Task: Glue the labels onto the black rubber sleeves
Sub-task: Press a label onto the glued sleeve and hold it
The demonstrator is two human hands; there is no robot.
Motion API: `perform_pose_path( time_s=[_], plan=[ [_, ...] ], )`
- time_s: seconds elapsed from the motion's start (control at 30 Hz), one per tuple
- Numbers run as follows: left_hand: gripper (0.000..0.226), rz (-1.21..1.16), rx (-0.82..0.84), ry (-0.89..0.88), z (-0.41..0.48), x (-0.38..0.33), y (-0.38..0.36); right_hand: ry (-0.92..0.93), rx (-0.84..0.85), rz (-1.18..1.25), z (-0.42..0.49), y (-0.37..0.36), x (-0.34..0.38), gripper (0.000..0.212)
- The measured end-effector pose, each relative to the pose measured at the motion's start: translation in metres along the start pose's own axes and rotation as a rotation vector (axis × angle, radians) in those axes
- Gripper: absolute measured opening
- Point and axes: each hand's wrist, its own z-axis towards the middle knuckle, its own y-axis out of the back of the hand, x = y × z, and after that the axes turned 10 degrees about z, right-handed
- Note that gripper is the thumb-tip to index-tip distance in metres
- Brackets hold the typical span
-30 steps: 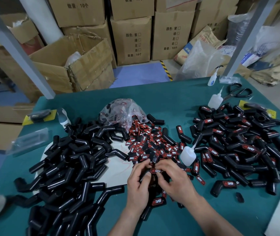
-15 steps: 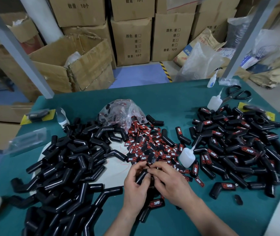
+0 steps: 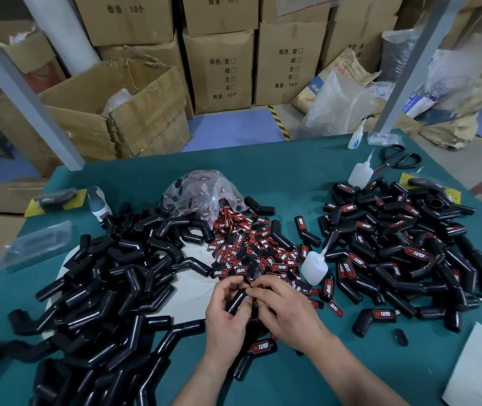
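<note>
Your left hand (image 3: pixel 224 317) curls round a black rubber sleeve (image 3: pixel 236 300); your right hand (image 3: pixel 288 313) pinches at its far end. Whether a label sits under those fingertips cannot be told. The sleeve lies between your palms, near and central on the table (image 3: pixel 292 177), with its long axis running from near-left to far-right. The label pile (image 3: pixel 251 250) lies just beyond your fingers, and the glue bottle (image 3: pixel 315 268) stands right of that pile, nearer your right hand.

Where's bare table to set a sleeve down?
Bare green table: far strip between label bag and far glue bottle; near edge between right forearm and white sheet. Crowded: left sleeve pile, label heap, right sleeve pile.
</note>
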Motion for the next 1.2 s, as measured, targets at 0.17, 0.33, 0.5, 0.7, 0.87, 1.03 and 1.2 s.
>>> perform_pose_path(
  time_s=[0.17,0.33,0.5,0.7,0.87,1.03,1.2],
  plan=[
    [0.029,-0.009,0.000,0.004,0.0011,0.0005,0.0002,0.022,-0.020,-0.004,0.0006,0.0009,0.0003,0.027],
    [0.031,-0.023,0.007,0.008,0.0003,0.0006,0.0001,0.025,-0.077,0.039,0.0001,0.0012,0.0042,0.031],
    [0.031,-0.027,0.008,0.006,-0.0001,-0.0007,-0.0003,0.032,-0.043,-0.050,0.0009,0.0014,0.0031,0.021],
    [0.030,-0.003,0.004,-0.001,0.0007,0.0011,0.0008,0.039,-0.036,-0.072,0.0016,0.0008,0.0023,0.022],
    [0.029,0.001,0.009,0.000,0.0008,0.0013,0.0011,0.042,-0.039,-0.073,0.0016,0.0017,0.0033,0.022],
    [0.028,-0.008,-0.004,0.005,0.0006,0.0011,-0.0001,0.025,-0.031,-0.077,0.0019,0.0018,0.0035,0.023],
    [0.030,-0.004,0.005,-0.007,0.0005,0.0018,0.0012,0.027,-0.027,-0.083,0.0014,0.0015,0.0023,0.021]
  ],
)
